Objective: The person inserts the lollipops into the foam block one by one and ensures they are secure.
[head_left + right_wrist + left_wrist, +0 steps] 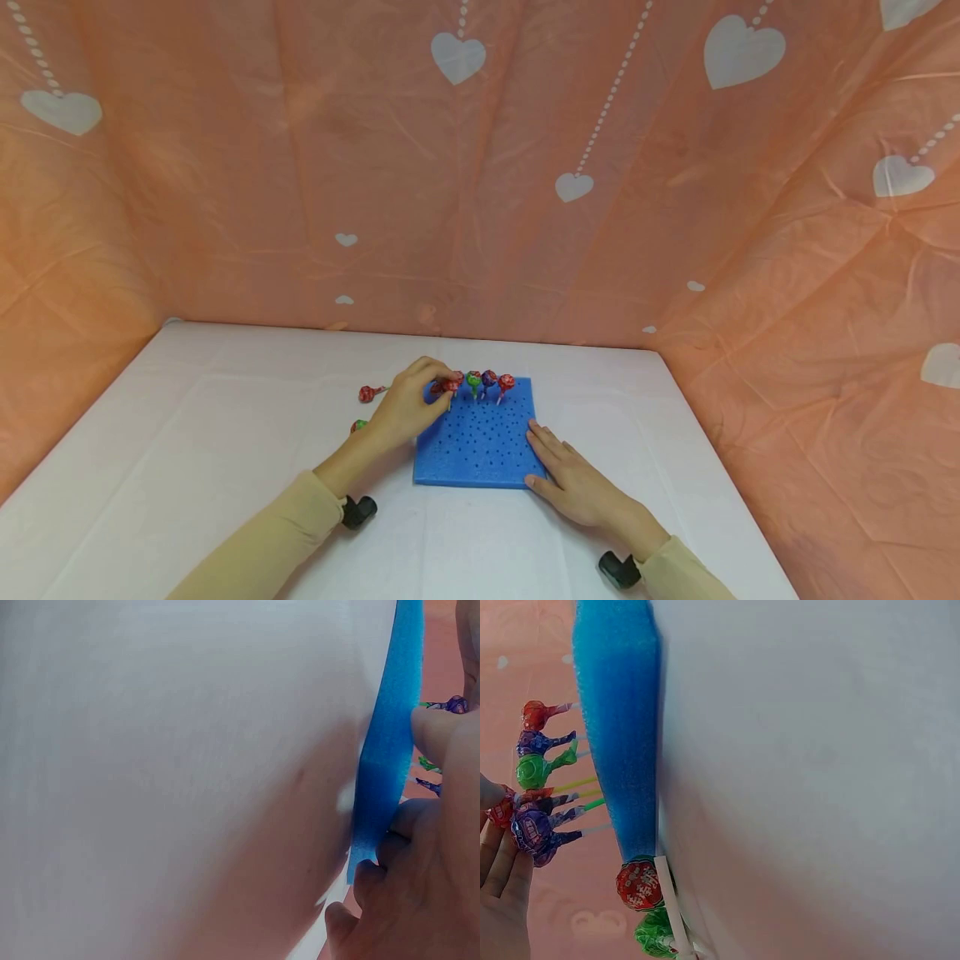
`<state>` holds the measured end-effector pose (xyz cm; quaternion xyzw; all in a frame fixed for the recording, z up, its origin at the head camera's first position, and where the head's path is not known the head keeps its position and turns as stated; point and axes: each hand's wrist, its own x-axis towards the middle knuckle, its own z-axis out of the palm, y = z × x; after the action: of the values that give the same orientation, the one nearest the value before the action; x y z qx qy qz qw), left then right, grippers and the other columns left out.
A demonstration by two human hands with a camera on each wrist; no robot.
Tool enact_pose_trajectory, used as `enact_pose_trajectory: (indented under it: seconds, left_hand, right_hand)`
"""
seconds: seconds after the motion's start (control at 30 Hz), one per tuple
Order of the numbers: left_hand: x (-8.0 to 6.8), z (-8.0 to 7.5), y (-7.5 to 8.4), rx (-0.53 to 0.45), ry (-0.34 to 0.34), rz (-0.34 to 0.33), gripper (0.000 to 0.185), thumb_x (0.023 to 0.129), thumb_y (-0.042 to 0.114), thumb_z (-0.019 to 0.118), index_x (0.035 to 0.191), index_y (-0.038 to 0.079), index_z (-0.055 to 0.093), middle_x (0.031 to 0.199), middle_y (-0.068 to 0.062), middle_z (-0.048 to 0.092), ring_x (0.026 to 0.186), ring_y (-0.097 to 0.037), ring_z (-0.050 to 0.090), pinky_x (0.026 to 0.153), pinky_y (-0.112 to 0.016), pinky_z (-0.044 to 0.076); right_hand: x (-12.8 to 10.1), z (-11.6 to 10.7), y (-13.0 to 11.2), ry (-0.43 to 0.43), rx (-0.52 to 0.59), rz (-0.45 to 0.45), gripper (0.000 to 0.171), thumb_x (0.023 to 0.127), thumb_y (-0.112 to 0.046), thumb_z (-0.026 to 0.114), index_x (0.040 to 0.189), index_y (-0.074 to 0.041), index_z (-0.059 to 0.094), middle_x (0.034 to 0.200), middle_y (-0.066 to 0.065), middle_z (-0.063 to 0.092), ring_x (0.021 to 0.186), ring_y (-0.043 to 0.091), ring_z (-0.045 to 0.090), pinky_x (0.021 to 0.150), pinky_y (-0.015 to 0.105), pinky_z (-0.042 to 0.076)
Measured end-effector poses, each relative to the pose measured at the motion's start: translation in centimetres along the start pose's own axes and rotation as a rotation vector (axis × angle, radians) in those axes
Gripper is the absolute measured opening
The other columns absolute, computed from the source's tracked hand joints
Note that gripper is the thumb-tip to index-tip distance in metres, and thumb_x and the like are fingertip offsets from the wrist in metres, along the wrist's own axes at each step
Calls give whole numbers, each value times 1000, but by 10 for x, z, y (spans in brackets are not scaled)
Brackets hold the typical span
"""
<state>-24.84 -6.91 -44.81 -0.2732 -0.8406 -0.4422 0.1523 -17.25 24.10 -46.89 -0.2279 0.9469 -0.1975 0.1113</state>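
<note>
left hand (408, 408) pinching lollipop (450, 385), foam board (480, 454) far edge

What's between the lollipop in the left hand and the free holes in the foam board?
Nothing visible. The left hand pinches a red lollipop right over the far-left part of the blue foam board. The standing lollipops line the far edge to its right; the right hand rests on the near-right corner.

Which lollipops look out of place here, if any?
Two lollipops lie loose on the white table left of the blue foam board: a red one and a green one. The rest stand in the board's far row, where the left hand pinches one.
</note>
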Motion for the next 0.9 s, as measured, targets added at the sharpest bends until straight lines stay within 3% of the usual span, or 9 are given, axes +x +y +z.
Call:
enact_pose_trajectory:
  seconds: [0.9]
  left_hand:
    - [-1,7,-3,19,-48,-36,27,89,-3,77,114,3,72,115,-7,66,109,-25,67,96,-43,58]
  right_hand:
    - [1,1,1,0,-34,25,75,108,-53,47,166,-12,22,174,0,10,160,25,12,127,53,18]
